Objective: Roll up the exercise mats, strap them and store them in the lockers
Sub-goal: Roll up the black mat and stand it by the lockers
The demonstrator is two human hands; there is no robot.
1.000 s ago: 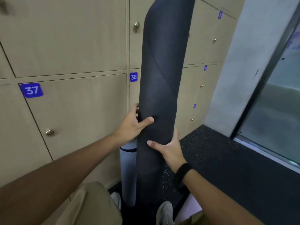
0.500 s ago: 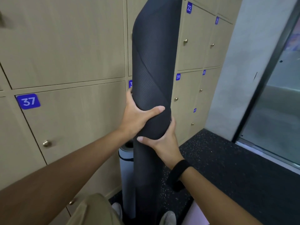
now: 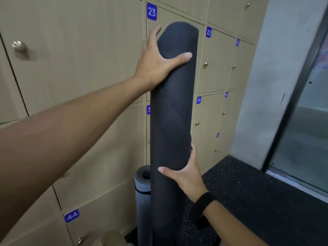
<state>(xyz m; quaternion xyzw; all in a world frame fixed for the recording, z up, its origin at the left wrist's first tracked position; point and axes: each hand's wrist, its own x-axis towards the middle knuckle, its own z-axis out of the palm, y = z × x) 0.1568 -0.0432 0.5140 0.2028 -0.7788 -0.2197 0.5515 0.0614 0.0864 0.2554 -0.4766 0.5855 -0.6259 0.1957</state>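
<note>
A rolled dark grey exercise mat (image 3: 170,121) stands upright in front of the lockers (image 3: 79,59). My left hand (image 3: 156,61) grips it near its top end, thumb across the front. My right hand (image 3: 184,173) grips it lower down from the right, a black band on the wrist. Behind it to the left stands a shorter rolled light grey mat (image 3: 142,192) with a dark strap round it. All locker doors in view are closed; no strap shows on the dark mat.
Numbered wooden locker doors with round knobs fill the wall; labels 23 (image 3: 151,11), 22 (image 3: 208,32), 39 (image 3: 198,100) and 44 (image 3: 71,216) show. Dark speckled floor (image 3: 248,192) runs to the right. A grey pillar (image 3: 262,86) and a glass pane (image 3: 308,121) stand on the right.
My left hand slid up the dark mat to near its top. My view tilted up, so the mat's top end and higher lockers show. The right hand stays gripping lower down.
</note>
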